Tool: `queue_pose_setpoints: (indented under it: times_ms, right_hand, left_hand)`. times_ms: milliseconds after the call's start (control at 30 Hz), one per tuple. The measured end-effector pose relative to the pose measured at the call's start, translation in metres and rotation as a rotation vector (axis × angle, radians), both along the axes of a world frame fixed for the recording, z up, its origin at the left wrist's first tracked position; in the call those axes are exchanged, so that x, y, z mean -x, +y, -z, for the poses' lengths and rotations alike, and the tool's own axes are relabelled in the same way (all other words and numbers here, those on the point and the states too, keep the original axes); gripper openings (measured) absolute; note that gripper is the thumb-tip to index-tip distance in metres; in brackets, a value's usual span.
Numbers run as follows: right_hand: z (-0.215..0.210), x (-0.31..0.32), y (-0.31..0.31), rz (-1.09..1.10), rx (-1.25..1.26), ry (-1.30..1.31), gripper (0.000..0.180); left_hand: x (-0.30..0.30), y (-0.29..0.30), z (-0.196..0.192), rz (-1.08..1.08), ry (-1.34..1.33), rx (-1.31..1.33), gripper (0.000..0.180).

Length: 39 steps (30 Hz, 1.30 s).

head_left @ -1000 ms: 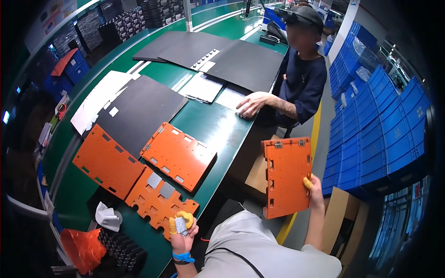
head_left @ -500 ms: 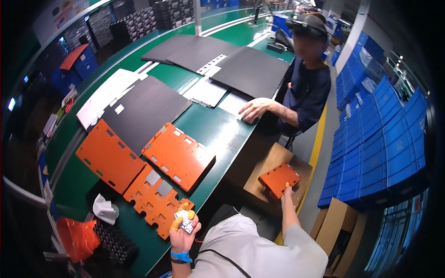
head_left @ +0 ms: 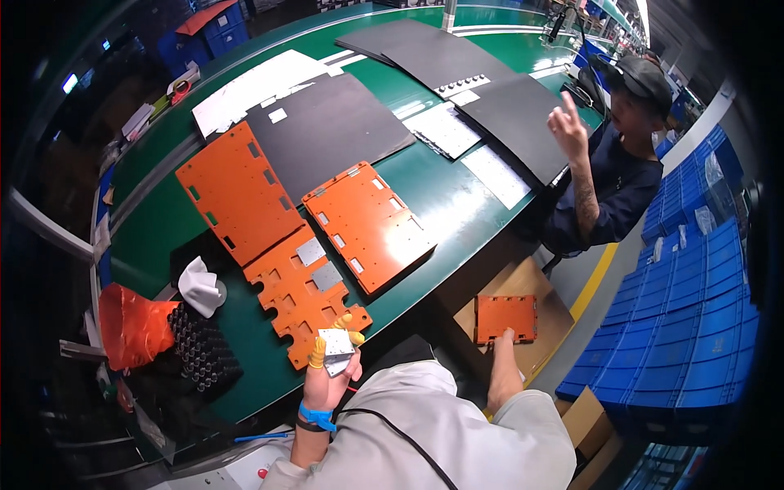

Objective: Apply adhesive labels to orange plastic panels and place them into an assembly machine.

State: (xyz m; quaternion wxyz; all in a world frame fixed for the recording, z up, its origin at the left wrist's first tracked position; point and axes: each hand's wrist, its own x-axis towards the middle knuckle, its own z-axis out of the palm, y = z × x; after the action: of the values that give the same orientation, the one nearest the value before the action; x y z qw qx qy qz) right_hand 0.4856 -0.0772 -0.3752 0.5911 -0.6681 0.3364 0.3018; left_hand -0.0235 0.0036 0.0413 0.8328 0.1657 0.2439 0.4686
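My left hand (head_left: 333, 377), yellow covers on its fingertips and a blue band at the wrist, is closed around a few small silver metal plates (head_left: 336, 347). It is just off the near edge of an orange notched plate (head_left: 282, 282), on which two similar metal plates lie. At the lower right, my right hand (head_left: 508, 339) grips the near edge of an orange panel (head_left: 506, 314). Its thumb rests on top and the other fingers are mostly hidden. The panel is over a brown cardboard box (head_left: 551, 314); I cannot tell whether it rests there.
Two larger orange panels (head_left: 237, 192) (head_left: 371, 229) and black sheets (head_left: 335, 135) lie on the green table (head_left: 425, 184). Black studded trays (head_left: 200, 347) and an orange bag (head_left: 135, 327) are at left. A co-worker (head_left: 608, 192) sits at right, near stacked blue crates (head_left: 653, 318).
The view has shifted, so the table sits further right. The orange panel in my right hand has turned squarer to the box. The co-worker's hand has risen from the table. My left hand keeps the metal plates.
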Motion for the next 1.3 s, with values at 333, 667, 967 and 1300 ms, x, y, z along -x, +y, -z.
queue_pose_setpoints:
  times_ms: [333, 667, 967, 1300]
  right_hand:
    - [-0.210, 0.132, 0.144, -0.192, -0.116, -1.182, 0.047]
    - [-0.396, 0.230, 0.267, -1.474, -0.076, -1.377, 0.063]
    - [-0.405, 0.223, 0.315, -1.742, -0.291, -0.740, 0.050]
    - [-0.389, 0.177, 0.308, -1.632, -0.243, -0.755, 0.053]
  left_hand:
    - [0.019, -0.019, 0.013, -0.147, 0.041, -0.013, 0.061]
    - [0.040, -0.031, 0.023, -0.316, 0.010, -0.150, 0.060]
    - [0.048, -0.026, 0.035, -0.333, 0.049, -0.140, 0.066]
    - [0.041, -0.010, 0.030, -0.274, 0.058, -0.125, 0.065]
